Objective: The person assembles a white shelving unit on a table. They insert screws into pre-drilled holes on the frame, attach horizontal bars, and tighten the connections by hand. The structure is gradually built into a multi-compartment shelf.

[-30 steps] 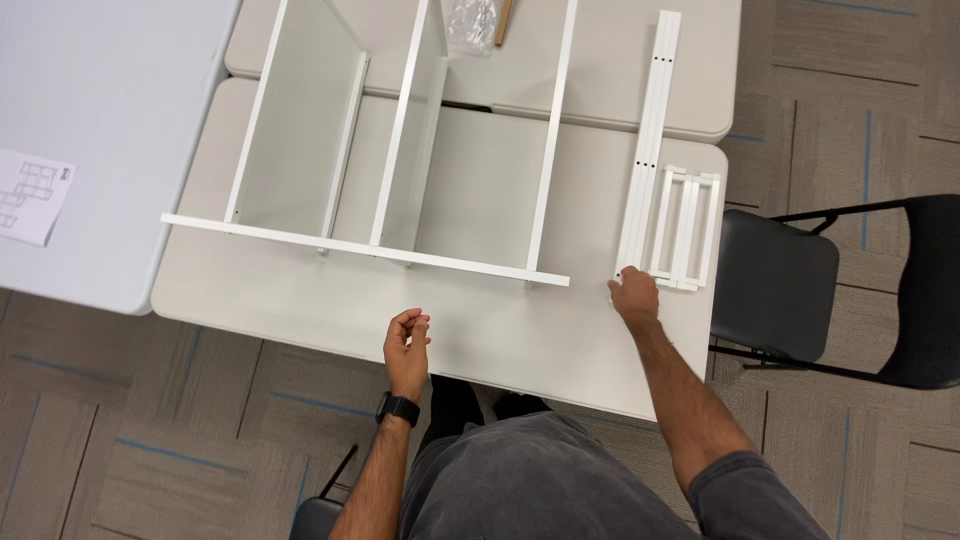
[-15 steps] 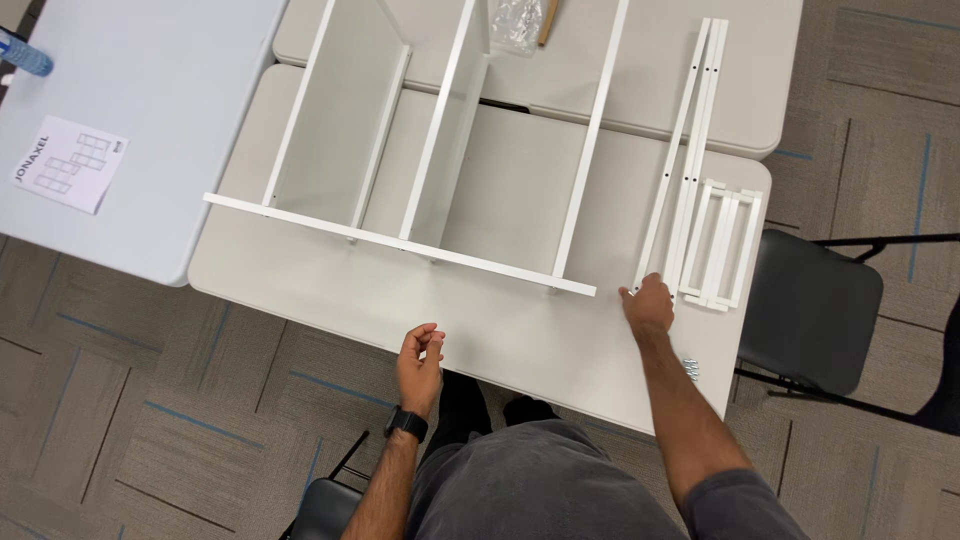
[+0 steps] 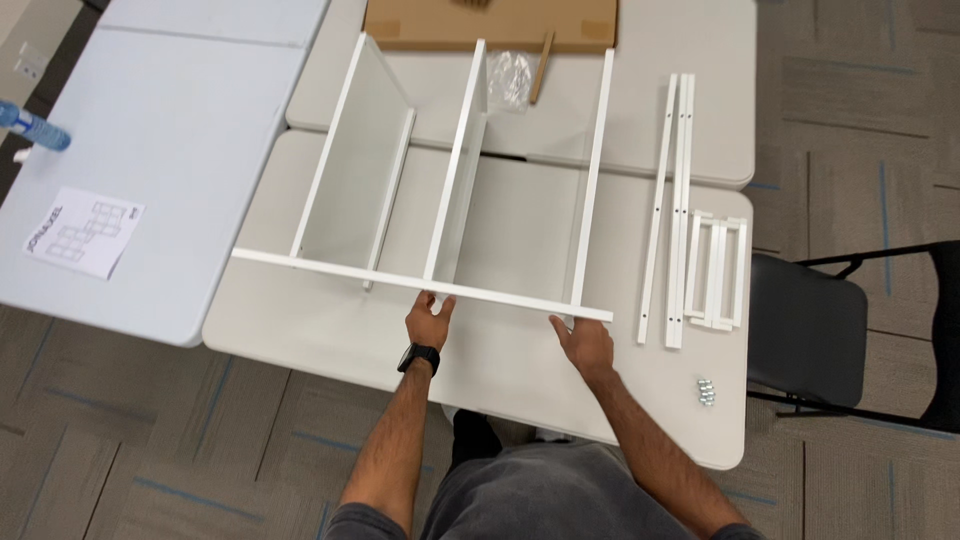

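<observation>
A white shelf frame [image 3: 455, 190] lies flat on the pale table [image 3: 300, 340], with three upright panels joined by a long front board [image 3: 330, 270]. My left hand [image 3: 429, 320], a dark watch on its wrist, touches the underside of that front board near its middle, fingers spread. My right hand [image 3: 583, 340] rests at the board's right end, fingertips against it. Neither hand visibly wraps around anything.
Long white rails [image 3: 672, 200] and short white pieces [image 3: 715, 270] lie right of the frame, small screws [image 3: 706, 390] near the table's corner. A cardboard sheet [image 3: 490, 22] and plastic bag [image 3: 512, 75] sit behind. A paper sheet [image 3: 83, 232] and blue bottle [image 3: 30, 127] are left; a black chair [image 3: 810, 330] right.
Both hands moved forward and left to the frame's front board. The right hand left the short white pieces. The view shifted, showing more of the table's right side.
</observation>
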